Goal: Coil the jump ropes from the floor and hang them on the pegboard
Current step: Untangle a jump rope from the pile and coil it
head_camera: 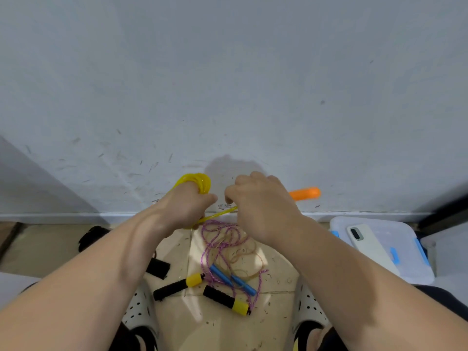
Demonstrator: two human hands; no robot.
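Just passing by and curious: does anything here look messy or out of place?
Yes. On the floor, a purple rope and a thin tan rope lie tangled in one loose heap, not coiled. Small scraps litter the tiles. A phone lies on a storage box lid.

Motion-blurred orange handle (305,193) behind right hand (260,206)

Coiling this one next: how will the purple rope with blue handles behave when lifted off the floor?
Probably floppy: the purple rope lies in loose, crossing loops, so it should sag and may tangle. Its blue handles look rigid and round, so they would likely dangle and swing.
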